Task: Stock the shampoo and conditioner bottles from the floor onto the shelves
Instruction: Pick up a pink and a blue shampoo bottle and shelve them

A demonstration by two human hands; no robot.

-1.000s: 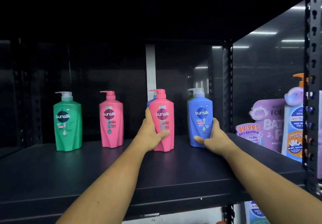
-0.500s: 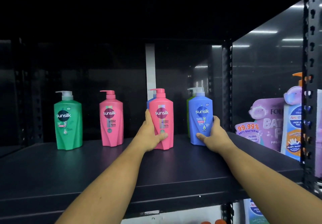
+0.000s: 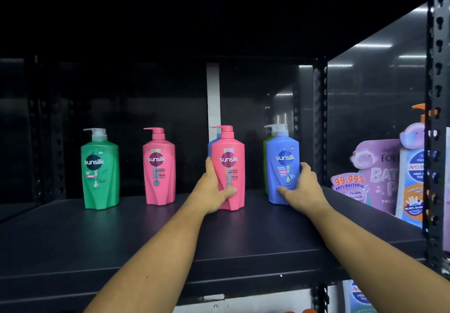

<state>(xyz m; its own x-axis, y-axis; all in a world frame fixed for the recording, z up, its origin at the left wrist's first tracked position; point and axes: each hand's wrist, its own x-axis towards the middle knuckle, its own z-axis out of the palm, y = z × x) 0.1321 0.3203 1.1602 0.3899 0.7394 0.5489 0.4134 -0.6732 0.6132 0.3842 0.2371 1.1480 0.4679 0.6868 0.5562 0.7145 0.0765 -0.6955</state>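
On the dark shelf (image 3: pixel 146 239) stand several Sunsilk pump bottles. My left hand (image 3: pixel 214 191) grips a pink bottle (image 3: pixel 231 164) at mid shelf, thumb across its front; a blue bottle (image 3: pixel 211 142) peeks out right behind it. My right hand (image 3: pixel 302 191) holds a blue bottle (image 3: pixel 282 164) from its right side, with a green bottle (image 3: pixel 266 152) partly hidden behind it. Both held bottles stand upright on the shelf. Further left stand a second pink bottle (image 3: pixel 159 166) and a green bottle (image 3: pixel 99 169), untouched.
The black perforated upright (image 3: pixel 438 117) frames the right front edge, another post (image 3: pixel 319 122) stands at the back. Purple and blue anti-bacterial wash packs (image 3: pixel 379 173) fill the neighbouring bay on the right. A shelf board hangs overhead.
Both hands have pushed their bottles a little further back on the shelf; the blue bottle now sits closer to the green one behind it.
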